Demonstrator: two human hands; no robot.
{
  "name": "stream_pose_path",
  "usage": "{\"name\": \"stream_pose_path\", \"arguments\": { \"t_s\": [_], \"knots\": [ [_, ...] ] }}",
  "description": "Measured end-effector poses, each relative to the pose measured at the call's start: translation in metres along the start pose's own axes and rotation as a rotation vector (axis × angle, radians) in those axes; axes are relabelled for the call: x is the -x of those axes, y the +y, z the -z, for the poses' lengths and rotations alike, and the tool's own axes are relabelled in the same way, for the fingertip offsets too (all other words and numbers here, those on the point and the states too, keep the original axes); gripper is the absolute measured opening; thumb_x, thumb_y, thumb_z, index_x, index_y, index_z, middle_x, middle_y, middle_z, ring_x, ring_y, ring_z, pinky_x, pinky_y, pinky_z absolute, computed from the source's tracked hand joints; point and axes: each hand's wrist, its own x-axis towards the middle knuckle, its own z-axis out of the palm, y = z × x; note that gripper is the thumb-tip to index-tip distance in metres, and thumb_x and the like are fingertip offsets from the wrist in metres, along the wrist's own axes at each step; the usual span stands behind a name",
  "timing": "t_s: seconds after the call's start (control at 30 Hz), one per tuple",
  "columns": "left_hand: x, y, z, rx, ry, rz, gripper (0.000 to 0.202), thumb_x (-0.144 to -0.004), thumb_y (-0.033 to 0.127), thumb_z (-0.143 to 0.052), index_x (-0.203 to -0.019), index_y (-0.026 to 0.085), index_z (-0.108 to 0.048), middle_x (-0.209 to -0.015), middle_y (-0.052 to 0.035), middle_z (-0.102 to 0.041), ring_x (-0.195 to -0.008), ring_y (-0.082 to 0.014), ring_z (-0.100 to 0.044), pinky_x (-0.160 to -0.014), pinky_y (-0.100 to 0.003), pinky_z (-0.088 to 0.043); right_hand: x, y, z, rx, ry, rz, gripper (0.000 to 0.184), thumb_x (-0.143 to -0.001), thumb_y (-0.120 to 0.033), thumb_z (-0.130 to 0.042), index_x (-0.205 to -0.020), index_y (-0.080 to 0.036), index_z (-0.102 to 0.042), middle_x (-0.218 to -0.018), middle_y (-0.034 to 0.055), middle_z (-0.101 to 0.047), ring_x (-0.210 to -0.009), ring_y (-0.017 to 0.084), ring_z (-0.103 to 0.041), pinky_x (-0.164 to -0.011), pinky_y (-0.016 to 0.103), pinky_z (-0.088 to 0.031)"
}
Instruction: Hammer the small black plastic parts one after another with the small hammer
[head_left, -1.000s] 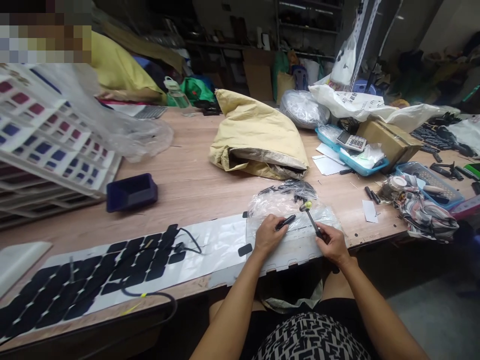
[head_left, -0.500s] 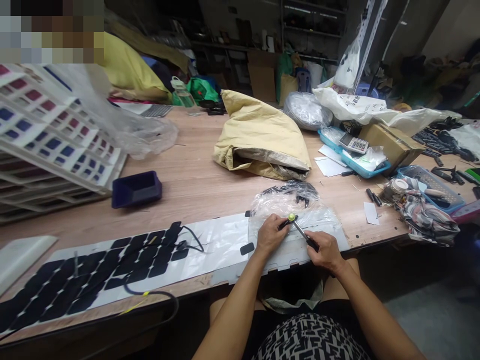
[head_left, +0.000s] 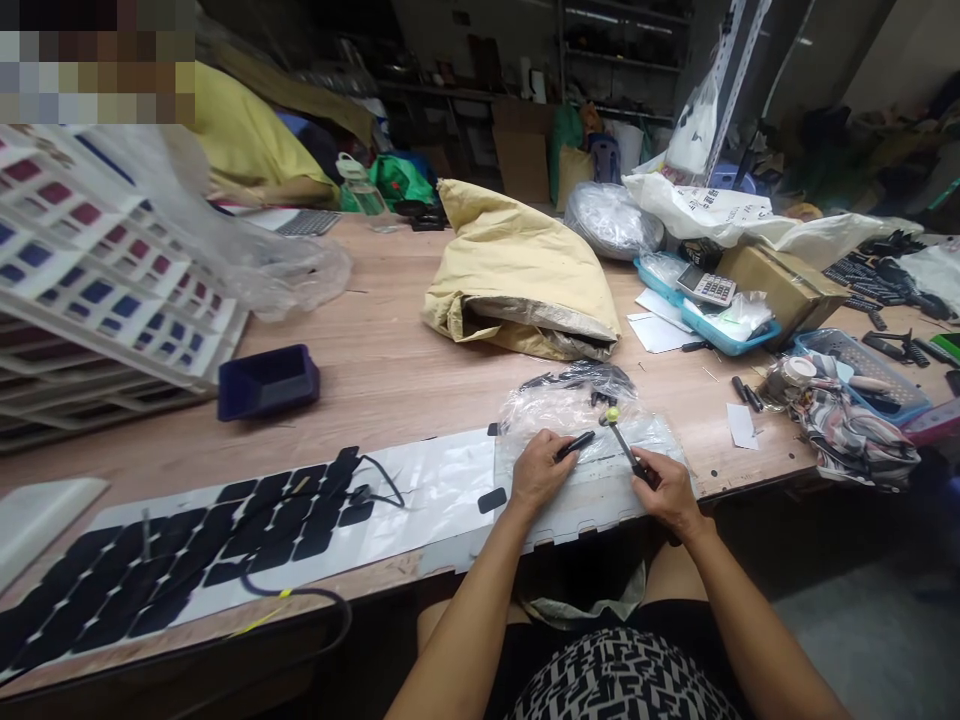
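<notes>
Left hand [head_left: 535,470] is gripping black part [head_left: 577,444] near desk's [head_left: 367,360] front edge. Right hand [head_left: 666,490] is clasping hammer [head_left: 623,442] (head [head_left: 612,414] clear of part).

Light brightens the pale wood-grain tabletop [head_left: 375,330] and glares off the long glossy white sheet [head_left: 442,470]; the dark metal shelving [head_left: 622,57] behind sinks into gloom, seemingly soft. The upper left is pixelated; edges stretch.
</notes>
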Motion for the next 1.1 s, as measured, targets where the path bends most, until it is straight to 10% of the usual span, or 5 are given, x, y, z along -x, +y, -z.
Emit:
{"name": "stream_pose_path", "arguments": {
  "t_s": [0.4, 0.57, 0.73, 0.93, 1.1],
  "knots": [
    [0.054, 0.032, 0.026, 0.264, 0.161, -0.345, 0.021, -0.090, 0.026, -0.059, -0.110, 0.021, -0.065, -0.092, -0.0047, -0.065, -0.084, -0.0172, -0.062, -0.075, -0.030, -0.053, 0.003, 0.021, 0.005, -0.325, 0.044, -0.206, 0.042, -0.077, -0.025, -0.065, -0.118, -0.015, -0.070, -0.073, -0.0004, -0.060, -0.054, 0.010, -0.048, -0.051, 0.022, -0.043],
    [0.127, 0.039, 0.008, 0.218, -0.025, -0.531, 0.027, -0.089, 0.021, -0.059, -0.116, 0.021, -0.065, -0.079, -0.0033, -0.070, -0.067, -0.0147, -0.064, -0.066, -0.027, -0.052, 0.004, 0.022, 0.004, -0.335, 0.045, -0.220, 0.045, -0.076, -0.025, -0.065, -0.119, -0.013, -0.069, -0.075, 0.0006, -0.061, -0.056, 0.011, -0.050, -0.053, 0.023, -0.043],
    [0.160, 0.012, -0.023, -0.016, -0.332, -0.192, 0.030, -0.095, 0.031, -0.047, -0.117, 0.025, -0.068, -0.096, -0.0065, -0.075, -0.086, -0.0200, -0.071, -0.078, -0.030, -0.054, 0.004, 0.021, 0.005, -0.319, 0.036, -0.204, 0.045, -0.076, -0.023, -0.065, -0.119, -0.013, -0.069, -0.074, 0.0001, -0.060, -0.053, 0.010, -0.046, -0.050, 0.022, -0.040],
    [0.140, 0.033, -0.006, -0.006, -0.684, 0.022, 0.030, -0.082, 0.033, -0.062, -0.110, 0.027, -0.073, -0.095, -0.0024, -0.075, -0.084, -0.0201, -0.069, -0.076, -0.028, -0.051, 0.004, 0.020, 0.003, -0.291, 0.051, -0.202, 0.045, -0.076, -0.024, -0.064, -0.119, -0.012, -0.070, -0.072, -0.0007, -0.056, -0.052, 0.009, -0.042, -0.048, 0.021, -0.037],
    [0.060, 0.063, 0.008, 0.246, -0.328, -0.066, 0.026, -0.087, 0.037, -0.057, -0.096, 0.021, -0.075, -0.089, -0.0035, -0.075, -0.078, -0.0174, -0.066, -0.075, -0.027, -0.050, 0.003, 0.018, 0.002, -0.252, 0.063, -0.186, 0.045, -0.075, -0.023, -0.064, -0.119, -0.013, -0.070, -0.071, -0.0013, -0.056, -0.051, 0.009, -0.041, -0.047, 0.020, -0.038]
  ]
}}
